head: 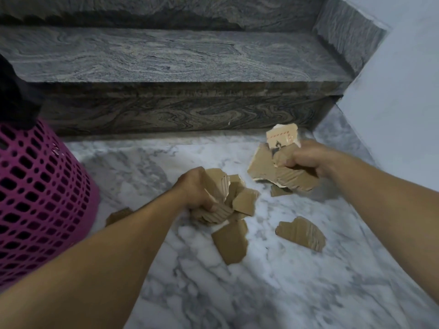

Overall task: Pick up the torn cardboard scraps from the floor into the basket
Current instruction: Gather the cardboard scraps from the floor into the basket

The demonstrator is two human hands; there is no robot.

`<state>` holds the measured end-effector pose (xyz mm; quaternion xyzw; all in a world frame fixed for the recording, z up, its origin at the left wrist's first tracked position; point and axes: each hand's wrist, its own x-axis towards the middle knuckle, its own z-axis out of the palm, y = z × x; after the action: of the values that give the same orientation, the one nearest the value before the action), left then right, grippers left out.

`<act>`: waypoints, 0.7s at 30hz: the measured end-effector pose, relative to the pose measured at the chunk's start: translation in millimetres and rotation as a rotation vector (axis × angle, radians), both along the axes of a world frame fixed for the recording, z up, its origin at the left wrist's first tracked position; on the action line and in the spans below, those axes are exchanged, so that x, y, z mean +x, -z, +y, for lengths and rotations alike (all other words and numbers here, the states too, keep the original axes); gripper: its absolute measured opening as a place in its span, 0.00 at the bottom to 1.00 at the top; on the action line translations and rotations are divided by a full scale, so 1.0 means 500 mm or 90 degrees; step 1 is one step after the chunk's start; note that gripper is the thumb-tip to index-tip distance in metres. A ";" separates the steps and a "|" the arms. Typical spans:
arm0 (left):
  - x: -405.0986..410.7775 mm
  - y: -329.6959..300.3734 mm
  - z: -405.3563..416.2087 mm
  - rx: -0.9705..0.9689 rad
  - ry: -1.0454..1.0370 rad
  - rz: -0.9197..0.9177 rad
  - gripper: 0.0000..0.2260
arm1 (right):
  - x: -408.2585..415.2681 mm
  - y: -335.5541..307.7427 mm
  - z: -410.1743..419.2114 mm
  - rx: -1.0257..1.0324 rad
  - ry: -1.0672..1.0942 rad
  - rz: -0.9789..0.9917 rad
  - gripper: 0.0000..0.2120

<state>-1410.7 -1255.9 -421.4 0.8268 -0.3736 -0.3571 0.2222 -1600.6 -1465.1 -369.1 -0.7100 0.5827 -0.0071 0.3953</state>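
My left hand (193,191) is closed around a bunch of brown torn cardboard scraps (237,198) at the centre of the white marble floor. My right hand (308,156) grips another bundle of cardboard scraps (263,162), one with a pale printed label on top. Loose scraps lie on the floor: one (231,243) just below my left hand, one (301,233) to its right, a small one (278,191) under the right-hand bundle, and one (117,214) partly hidden behind my left forearm. The magenta perforated plastic basket (35,198) stands at the left edge.
A dark grey granite step (166,67) rises just behind the scraps. A pale blue wall (403,91) closes the right side. A black object (16,98) sits on top of the basket. The marble floor (285,293) stretches toward me.
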 end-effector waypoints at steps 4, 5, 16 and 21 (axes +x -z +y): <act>-0.016 -0.031 -0.040 0.015 0.078 -0.020 0.31 | -0.041 0.011 -0.018 0.088 -0.042 0.135 0.25; -0.025 -0.032 -0.050 0.018 0.098 -0.030 0.32 | -0.046 0.020 -0.019 0.108 -0.057 0.153 0.28; -0.127 0.012 -0.099 0.147 0.122 -0.255 0.49 | -0.006 0.084 0.016 -0.111 -0.269 0.306 0.58; -0.118 0.006 -0.107 0.123 0.104 -0.168 0.47 | 0.002 0.083 0.025 -0.079 -0.257 0.239 0.55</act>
<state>-1469.6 -1309.2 -424.4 0.8510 -0.4291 -0.2966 0.0614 -1599.7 -1452.6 -410.5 -0.8233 0.4912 0.1674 0.2299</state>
